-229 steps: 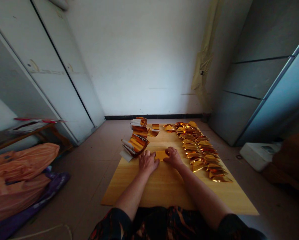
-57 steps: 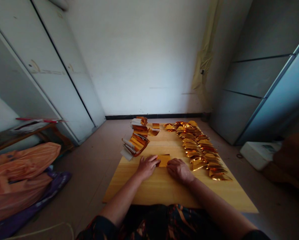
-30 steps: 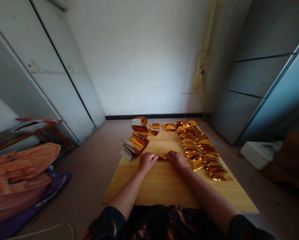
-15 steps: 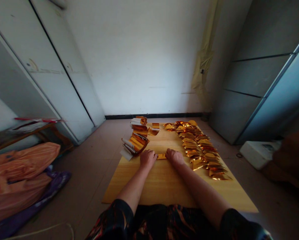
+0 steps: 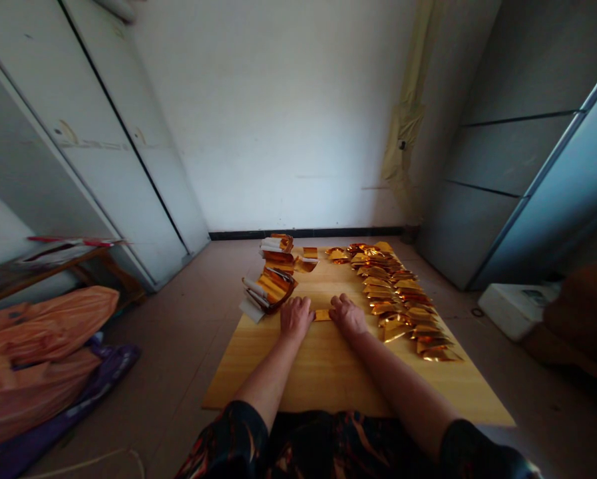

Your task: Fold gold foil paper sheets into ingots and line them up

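A small strip of gold foil paper (image 5: 323,315) lies between my two hands on the wooden board (image 5: 328,372). My left hand (image 5: 296,317) grips its left end, fingers bent and close together. At the right end, my right hand (image 5: 348,315) pinches the strip in the same way. Stacks of gold and white paper sheets (image 5: 273,286) rest on the board's left side, beyond my left hand. Many folded gold foil pieces (image 5: 378,289) stand in overlapping rows along the right side.
Another bundle of gold paper (image 5: 278,247) and a loose gold sheet (image 5: 305,265) sit at the board's far left. Orange and purple bags (image 5: 48,346) lie on the left floor. A white box (image 5: 510,309) stands at right.
The fingers of both hands have shifted slightly on the gold strip, and a bit more of the strip's surface shows. The view has tilted slightly.
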`<state>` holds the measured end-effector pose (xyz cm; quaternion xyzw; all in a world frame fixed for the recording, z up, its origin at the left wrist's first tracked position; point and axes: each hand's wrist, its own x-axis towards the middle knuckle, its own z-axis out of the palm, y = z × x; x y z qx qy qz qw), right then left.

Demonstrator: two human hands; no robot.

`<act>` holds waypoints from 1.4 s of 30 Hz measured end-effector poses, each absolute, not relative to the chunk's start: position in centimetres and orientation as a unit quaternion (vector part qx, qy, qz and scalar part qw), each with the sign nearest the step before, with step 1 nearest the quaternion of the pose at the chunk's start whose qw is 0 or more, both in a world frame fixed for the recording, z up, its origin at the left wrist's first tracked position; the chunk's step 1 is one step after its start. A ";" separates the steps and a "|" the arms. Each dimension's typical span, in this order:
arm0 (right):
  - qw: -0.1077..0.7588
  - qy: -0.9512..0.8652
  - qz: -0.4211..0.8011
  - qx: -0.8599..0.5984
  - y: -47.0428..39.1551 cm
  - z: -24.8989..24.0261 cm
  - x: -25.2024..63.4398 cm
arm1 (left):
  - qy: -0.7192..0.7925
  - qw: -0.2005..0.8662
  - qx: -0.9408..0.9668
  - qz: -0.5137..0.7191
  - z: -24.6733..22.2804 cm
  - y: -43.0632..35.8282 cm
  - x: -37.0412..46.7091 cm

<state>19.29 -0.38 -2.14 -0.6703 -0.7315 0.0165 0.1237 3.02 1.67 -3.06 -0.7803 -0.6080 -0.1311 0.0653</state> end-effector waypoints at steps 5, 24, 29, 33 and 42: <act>0.117 -0.739 0.053 -0.662 -0.6 -2.1 19.1 | -0.541 0.040 -0.835 -0.091 -3.2 2.1 3.2; 0.137 -0.672 0.077 -0.723 -1.0 -1.7 17.5 | -0.611 0.002 -0.783 -0.120 -2.8 -0.4 3.5; 0.123 -0.663 0.112 -0.730 -0.6 -1.5 17.8 | -0.610 -0.007 -0.782 -0.126 -2.8 -0.4 3.4; 0.138 -0.660 0.154 -0.722 -0.1 -2.0 18.9 | -0.612 -0.020 -0.778 -0.140 -3.1 -0.3 3.2; 0.155 -0.692 0.148 -0.689 0.6 -3.2 20.8 | -0.601 -0.031 -0.789 -0.129 -2.6 -0.6 2.7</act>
